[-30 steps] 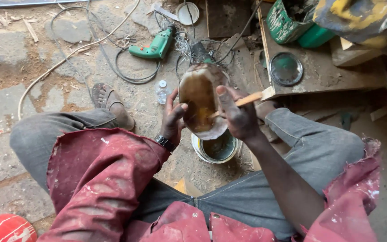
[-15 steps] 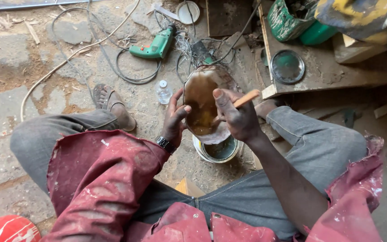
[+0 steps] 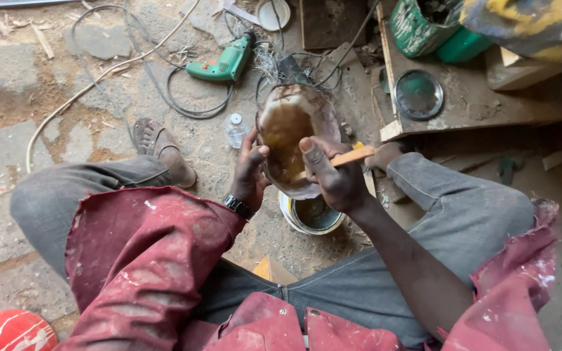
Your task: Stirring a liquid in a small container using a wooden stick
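Above the open paint tin, I'm gripping an oval brown-coated shell with my left hand; right hand is closing around a wooden-handled brush.

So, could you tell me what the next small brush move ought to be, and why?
Probably draw the brush in the right hand down the brown bowl-shaped piece that the left hand steadies, since its rim looks patchier than the middle, and the open tin sits just below.

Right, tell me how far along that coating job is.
Done: most of the oval piece looks glossy amber-brown. In hand: the left hand steadies it while the right hand works a wooden-handled tool over it, above the open tin. Left: patchy pale rim areas.
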